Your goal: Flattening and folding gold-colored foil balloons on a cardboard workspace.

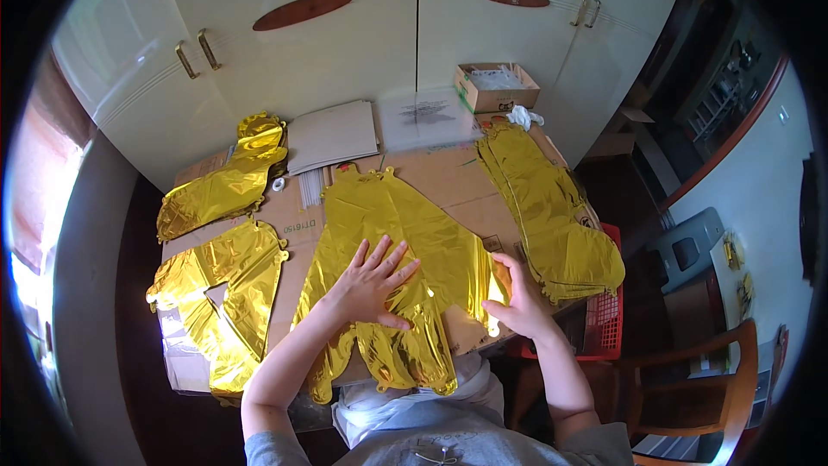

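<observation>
A flat, uninflated gold foil balloon (405, 224) lies in front of me, its lower part creased and hanging over the near table edge. My left hand (369, 285) rests palm down on its middle, fingers spread. At the balloon's right edge is my right hand (517, 302), thumb and fingers apart on either side of a shiny turned-up strip of foil. To the left lies another gold foil balloon (259, 285) with a triangular opening. Behind that one is a folded gold foil piece (220, 194). A stack of flat gold foil balloons (548, 216) lies along the right side.
Cardboard (448, 177) covers the table. Grey card sheets (332, 136), a clear plastic sheet (427, 121) and an open box (498, 88) of clear bags stand along the back, before white cabinets (345, 60). A red basket (608, 319) and wooden chair (733, 371) are at right.
</observation>
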A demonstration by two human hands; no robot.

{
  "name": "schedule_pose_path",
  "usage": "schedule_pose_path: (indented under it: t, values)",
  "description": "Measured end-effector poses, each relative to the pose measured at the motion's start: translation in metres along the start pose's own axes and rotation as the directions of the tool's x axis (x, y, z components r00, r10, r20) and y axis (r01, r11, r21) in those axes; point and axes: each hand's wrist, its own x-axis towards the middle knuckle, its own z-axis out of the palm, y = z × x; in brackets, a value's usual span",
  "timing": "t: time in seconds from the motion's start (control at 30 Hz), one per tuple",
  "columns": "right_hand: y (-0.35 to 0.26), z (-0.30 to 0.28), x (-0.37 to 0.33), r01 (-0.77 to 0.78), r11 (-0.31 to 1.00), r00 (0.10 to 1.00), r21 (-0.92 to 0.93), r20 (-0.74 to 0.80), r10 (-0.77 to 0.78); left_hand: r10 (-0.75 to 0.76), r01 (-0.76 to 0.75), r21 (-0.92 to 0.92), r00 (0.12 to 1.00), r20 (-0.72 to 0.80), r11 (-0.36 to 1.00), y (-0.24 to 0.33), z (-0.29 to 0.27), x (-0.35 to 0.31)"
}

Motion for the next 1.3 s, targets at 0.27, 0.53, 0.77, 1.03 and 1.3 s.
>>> schedule_pose_path:
  t: [0.27,0.53,0.77,1.03,1.3]
  values:
    - [-0.043,0.045,-0.009,0.228,0.938,0.947,-0.262,-0.162,-0.276,-0.055,0.039,-0.081,0.978,-0.203,0.996,0.009,-0.019,-0.003]
    - [-0.044,0.097,-0.016,0.484,0.759,0.873,-0.436,0.175,-0.456,-0.522,0.223,-0.801,0.843,-0.127,0.556,0.015,-0.029,0.017]
    - [-0.045,0.092,-0.011,0.469,0.847,0.883,-0.25,0.154,-0.443,-0.49,0.293,-0.755,0.87,-0.043,0.586,0.003,-0.013,0.028]
    - [0.013,0.044,0.056,0.495,0.769,0.859,-0.405,0.096,-0.502,-0.504,0.343,-0.689,0.863,-0.038,0.638,-0.002,-0.015,0.034]
    - [0.031,0.055,0.061,0.465,0.745,0.88,-0.479,0.157,-0.449,-0.486,0.359,-0.661,0.874,-0.01,0.659,-0.002,-0.011,0.034]
